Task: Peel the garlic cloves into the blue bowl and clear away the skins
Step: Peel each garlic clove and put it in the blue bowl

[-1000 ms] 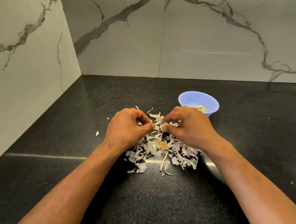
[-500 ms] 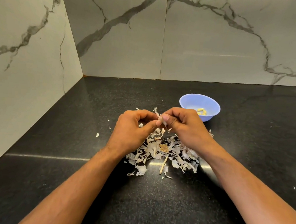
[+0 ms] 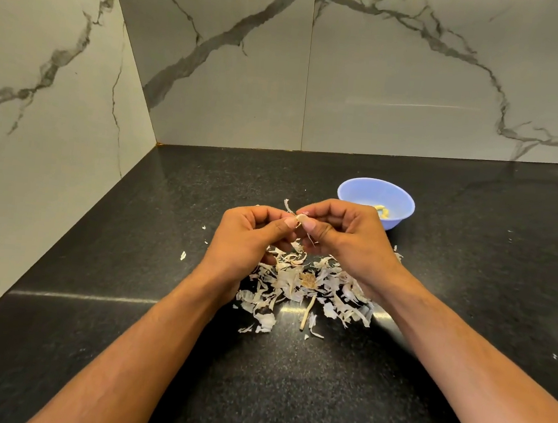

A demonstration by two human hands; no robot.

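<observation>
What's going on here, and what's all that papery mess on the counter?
Someone is peeling garlic by hand. The left hand and the right hand together pinch a small garlic clove, held above the counter, with strips of skin curling off it. Under the hands lies a pile of skins already pulled off. A blue bowl just behind the right hand holds a few peeled cloves. The skins have not been cleared yet.
</observation>
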